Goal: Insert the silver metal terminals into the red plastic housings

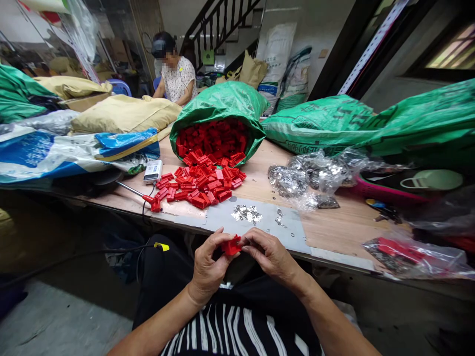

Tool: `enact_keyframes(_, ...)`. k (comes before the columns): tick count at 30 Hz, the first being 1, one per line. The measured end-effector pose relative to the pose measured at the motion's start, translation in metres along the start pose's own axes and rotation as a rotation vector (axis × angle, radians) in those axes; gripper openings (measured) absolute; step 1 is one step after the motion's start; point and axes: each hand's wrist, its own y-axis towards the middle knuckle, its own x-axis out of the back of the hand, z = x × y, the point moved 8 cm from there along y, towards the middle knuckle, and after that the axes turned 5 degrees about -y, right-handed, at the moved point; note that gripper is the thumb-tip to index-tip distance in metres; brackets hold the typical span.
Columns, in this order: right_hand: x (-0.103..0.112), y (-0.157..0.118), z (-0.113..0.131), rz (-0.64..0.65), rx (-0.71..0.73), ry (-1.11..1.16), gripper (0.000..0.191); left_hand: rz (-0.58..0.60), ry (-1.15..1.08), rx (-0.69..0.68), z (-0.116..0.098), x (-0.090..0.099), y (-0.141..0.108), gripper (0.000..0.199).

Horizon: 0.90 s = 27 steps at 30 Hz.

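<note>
My left hand [211, 264] grips a small red plastic part [231, 245] between thumb and fingers, just off the table's front edge. Against the right side of that part, the fingers of my right hand [267, 251] are pinched together; whatever they hold is too small to make out. Beyond my hands, a heap of small shiny metal pieces [247, 213] lies on a grey mat [218, 217], with a few more metal bits [279, 217] to the right. A pile of similar red parts [204, 185] spills from an open green sack [226, 99].
Clear bags of metal pieces [308, 173] lie at right, near a pink basket [386, 190]. A screwdriver with a red handle [148, 200] and a white device [153, 171] are at left. Green sacks [326, 121] line the back. Another person [176, 74] sits across the table.
</note>
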Motion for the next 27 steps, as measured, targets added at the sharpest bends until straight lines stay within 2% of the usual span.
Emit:
enact_keyframes(10,0.005,0.001,-0.004,-0.042,-0.085,-0.075,0.004,-0.016,0.073,-0.031,-0.002,0.005,0.003,0.026)
enact_keyframes(21,0.0,0.005,0.008,-0.028,0.021,-0.101,0.01,0.044,0.083,-0.102,-0.008,-0.003,0.002,0.025)
enact_keyframes(27,-0.002,0.002,-0.001,-0.005,-0.082,0.086,0.017,0.004,0.084,-0.09,-0.002,0.001,-0.001,0.026)
